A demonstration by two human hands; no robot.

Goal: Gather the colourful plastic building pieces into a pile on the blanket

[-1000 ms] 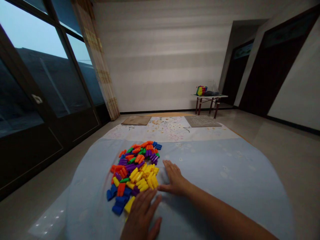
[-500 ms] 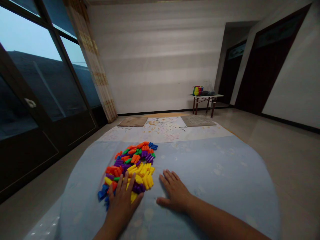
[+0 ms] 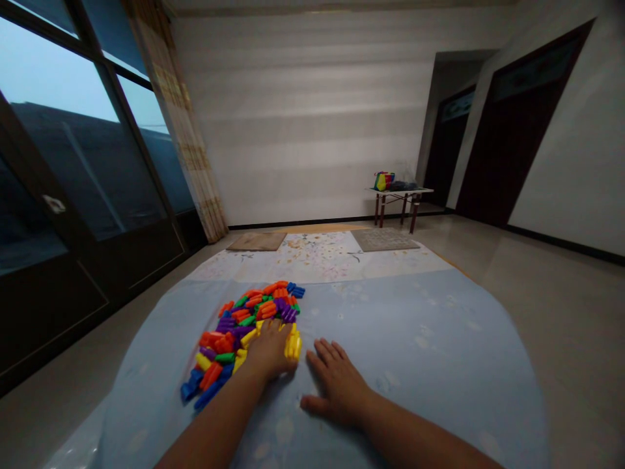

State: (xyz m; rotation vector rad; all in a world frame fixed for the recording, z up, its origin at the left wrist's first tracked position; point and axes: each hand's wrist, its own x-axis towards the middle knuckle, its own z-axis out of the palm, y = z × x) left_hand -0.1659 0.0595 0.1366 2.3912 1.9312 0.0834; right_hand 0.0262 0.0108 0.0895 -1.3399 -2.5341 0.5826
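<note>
With the left hand (image 3: 267,352) apparently curled over yellow blocks (image 3: 293,343), the flat, empty right hand (image 3: 336,384) best steadies the blue sheet (image 3: 415,339).

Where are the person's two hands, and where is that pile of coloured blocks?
left hand (image 3: 269,352), head view, back of hand
right hand (image 3: 338,385), head view, back of hand
pile of coloured blocks (image 3: 234,322), head view, middle of pile

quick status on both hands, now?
Left hand: curled on the yellow blocks; whether it grips them cannot be told.
Right hand: open, flat on the blue sheet, holding nothing.
</note>
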